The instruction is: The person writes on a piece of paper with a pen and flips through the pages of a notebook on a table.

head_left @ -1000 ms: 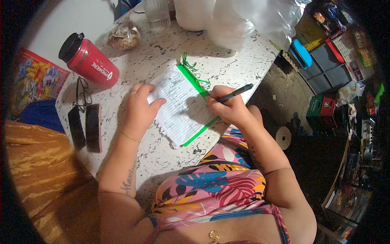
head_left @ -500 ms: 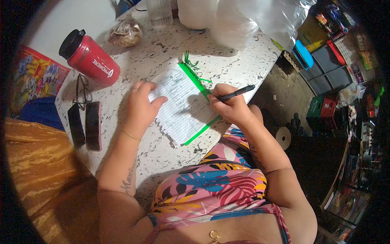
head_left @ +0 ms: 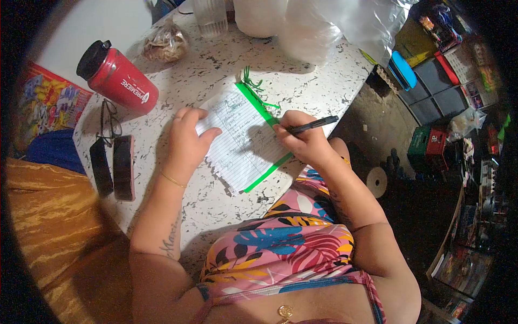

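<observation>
A lined notebook page (head_left: 232,143) with handwriting lies on the speckled white table, with a green strip along its right and lower edges and green strands at its top. My right hand (head_left: 303,137) is closed around a black pen (head_left: 315,125) and rests at the page's right side; the pen's tip is hidden behind the fingers. On the left edge of the paper lies my left hand (head_left: 189,135), thumb apart from the other fingers, holding nothing.
A red tumbler (head_left: 127,83), eyeglasses (head_left: 109,121) and two dark phone-like objects (head_left: 124,167) stand or lie at the left. Farther back are a knotted clear bag (head_left: 166,43), a clear glass (head_left: 210,19) and white plastic-wrapped items (head_left: 307,32).
The pen leans slightly differently in my right hand, which has shifted very little. My left hand stays at the paper's left edge.
</observation>
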Demonstrator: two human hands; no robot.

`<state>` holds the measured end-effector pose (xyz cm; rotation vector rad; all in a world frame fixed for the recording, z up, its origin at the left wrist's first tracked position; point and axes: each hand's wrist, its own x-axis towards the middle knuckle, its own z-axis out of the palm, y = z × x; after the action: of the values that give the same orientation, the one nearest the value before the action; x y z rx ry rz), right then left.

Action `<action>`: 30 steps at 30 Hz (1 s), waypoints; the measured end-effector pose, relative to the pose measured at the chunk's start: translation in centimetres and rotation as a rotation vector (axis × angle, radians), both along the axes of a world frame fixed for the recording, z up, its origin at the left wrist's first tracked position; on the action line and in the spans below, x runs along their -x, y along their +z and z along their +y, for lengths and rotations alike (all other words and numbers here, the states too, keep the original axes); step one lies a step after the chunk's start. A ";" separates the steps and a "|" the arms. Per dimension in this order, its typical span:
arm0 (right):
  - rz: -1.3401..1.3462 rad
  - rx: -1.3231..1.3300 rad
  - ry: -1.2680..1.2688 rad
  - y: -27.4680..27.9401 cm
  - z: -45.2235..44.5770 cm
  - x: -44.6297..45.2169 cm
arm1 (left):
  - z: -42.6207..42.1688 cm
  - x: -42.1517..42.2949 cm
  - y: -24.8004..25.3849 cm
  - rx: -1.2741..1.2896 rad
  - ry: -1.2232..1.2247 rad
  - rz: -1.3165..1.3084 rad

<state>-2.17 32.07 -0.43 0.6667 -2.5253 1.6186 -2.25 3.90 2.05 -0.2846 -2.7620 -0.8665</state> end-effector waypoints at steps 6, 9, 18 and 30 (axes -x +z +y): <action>-0.040 -0.020 0.013 0.3 0.3 -0.1 | 0.1 0.0 0.0 -0.011 0.010 0.004; -0.057 -0.006 0.035 0.3 0.4 -0.1 | 0.0 -0.1 0.2 0.025 0.019 -0.033; -0.098 0.010 0.030 0.3 0.3 -0.1 | 0.0 -0.1 0.5 0.038 0.011 -0.043; -0.134 0.023 0.016 0.7 0.2 -0.1 | 0.0 -0.3 0.6 0.032 0.013 -0.051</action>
<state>-2.04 32.32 0.27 0.5962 -2.5939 1.7517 -1.99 3.95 2.62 -0.2528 -2.8230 -0.8387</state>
